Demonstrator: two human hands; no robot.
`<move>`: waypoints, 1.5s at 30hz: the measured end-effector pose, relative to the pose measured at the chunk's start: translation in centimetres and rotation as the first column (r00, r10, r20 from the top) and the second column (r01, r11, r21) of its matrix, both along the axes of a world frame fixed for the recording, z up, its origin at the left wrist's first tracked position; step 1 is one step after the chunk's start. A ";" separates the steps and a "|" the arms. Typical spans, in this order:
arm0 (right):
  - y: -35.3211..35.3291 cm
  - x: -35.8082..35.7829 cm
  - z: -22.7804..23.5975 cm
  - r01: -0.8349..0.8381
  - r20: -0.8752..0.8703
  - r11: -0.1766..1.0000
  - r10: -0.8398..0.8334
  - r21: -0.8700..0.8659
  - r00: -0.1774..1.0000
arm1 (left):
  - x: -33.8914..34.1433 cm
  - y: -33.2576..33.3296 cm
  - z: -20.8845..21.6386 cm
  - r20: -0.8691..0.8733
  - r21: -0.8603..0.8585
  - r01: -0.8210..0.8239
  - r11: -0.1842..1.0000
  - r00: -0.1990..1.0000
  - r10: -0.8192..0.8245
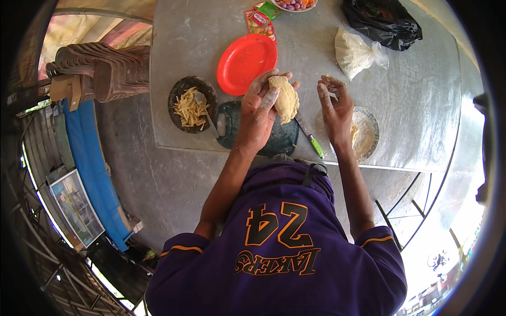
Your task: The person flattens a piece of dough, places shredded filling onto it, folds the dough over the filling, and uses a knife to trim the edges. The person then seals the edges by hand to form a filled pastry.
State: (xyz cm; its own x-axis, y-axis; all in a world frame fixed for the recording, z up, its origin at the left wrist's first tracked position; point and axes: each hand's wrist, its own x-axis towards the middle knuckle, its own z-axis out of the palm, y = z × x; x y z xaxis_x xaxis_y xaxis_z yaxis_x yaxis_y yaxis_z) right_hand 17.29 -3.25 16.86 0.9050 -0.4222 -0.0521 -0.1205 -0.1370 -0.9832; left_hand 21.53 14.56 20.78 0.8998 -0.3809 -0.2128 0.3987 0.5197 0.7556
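Observation:
My left hand (258, 105) is wrapped round a folded, pale half-moon of dough (285, 100) with a crimped edge, its thumb resting on the near side. To the right my flour-dusted right hand (337, 108) is raised, fingers bent and apart, with no dough in its grasp. Beneath that wrist, a round plate (373, 134) bears flour and a bit of dough, partly hidden by the forearm. A dark green board (284, 141) lies under my left hand. Beside it is a knife (311, 134) with a green handle.
On the left stands a dark bowl (174, 105) of cut strips with a spoon (203, 102). An empty red oval plate (246, 63) lies beyond the board. Farther back are seasoning packets (259, 21), a plate of onions (295, 5), a flour bag (356, 55) and a black plastic bag (387, 23).

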 end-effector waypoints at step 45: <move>17.9 -2.8 7.3 -0.027 0.053 0.963 0.013 0.267 0.999 | -1.1 14.3 0.5 -0.029 -0.139 0.258 0.956 0.964 -0.264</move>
